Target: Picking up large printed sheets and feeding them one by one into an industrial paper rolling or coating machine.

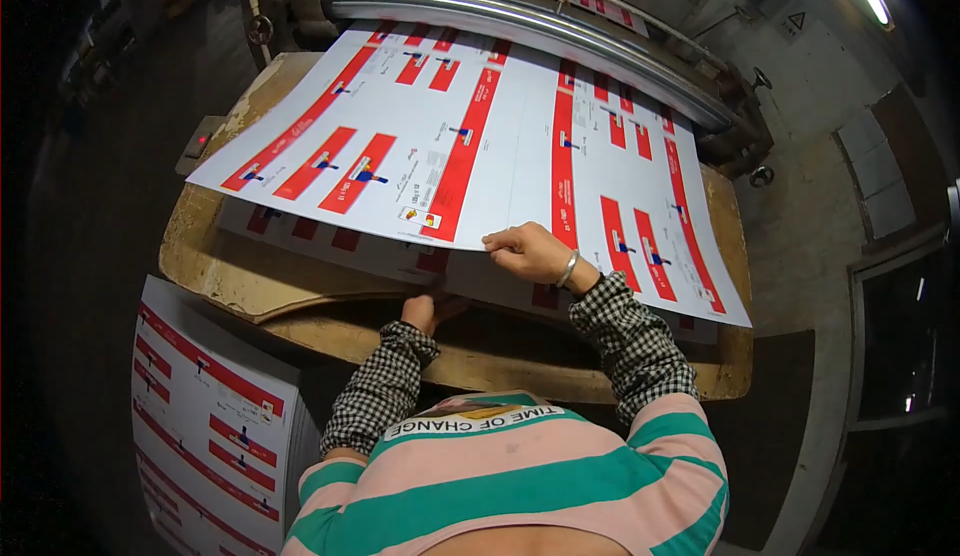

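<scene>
A large white printed sheet (520,136) with red bands and small blue figures runs out from between the machine's metal rollers (520,18). My right hand (532,254), with a bangle at the wrist, pinches its near edge around the middle, holding that edge raised. Beneath it another printed sheet (330,246) lies on the worn wooden table (200,266). My left hand (424,312) is lower and to the left, at the near edge of this lower sheet. Its fingers are closed around the edge, partly hidden in shadow. Checked sleeves cover both forearms.
A tall stack of similar printed sheets (205,416) stands at the lower left. The table has a curved cut-out along its near side. Handwheels (762,176) stick out at the machine's right end. A dark panel (770,426) stands to the right.
</scene>
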The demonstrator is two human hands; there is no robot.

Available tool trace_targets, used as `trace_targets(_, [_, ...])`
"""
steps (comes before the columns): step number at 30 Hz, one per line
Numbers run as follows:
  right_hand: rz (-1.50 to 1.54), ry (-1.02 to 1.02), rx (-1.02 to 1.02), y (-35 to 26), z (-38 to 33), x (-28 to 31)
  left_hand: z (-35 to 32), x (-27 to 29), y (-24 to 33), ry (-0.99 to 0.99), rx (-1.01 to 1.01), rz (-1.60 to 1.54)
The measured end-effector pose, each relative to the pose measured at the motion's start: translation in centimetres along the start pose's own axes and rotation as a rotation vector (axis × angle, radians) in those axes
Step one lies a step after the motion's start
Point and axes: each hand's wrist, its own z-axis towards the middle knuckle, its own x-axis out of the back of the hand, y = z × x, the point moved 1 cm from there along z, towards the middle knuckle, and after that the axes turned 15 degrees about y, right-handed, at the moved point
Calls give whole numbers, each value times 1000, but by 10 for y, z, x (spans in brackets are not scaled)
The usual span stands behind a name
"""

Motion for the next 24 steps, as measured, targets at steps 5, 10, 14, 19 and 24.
trace_targets(5, [50, 14, -61, 28, -27, -33, -5, -5, 4, -82, -2, 33])
trace_targets(10, [4, -74, -70, 42, -22, -42, 7, 0, -1, -117, -33, 55])
trace_targets(14, [-206, 20, -360, 54, 27, -29, 19, 7, -7, -127, -8, 58])
trace_targets(19, [-435, -235, -140, 32, 20, -59, 12, 5, -4, -75, -23, 39])
trace_targets(24, [-513, -100, 159, 35, -11, -65, 9, 7, -5, -145, -64, 77])
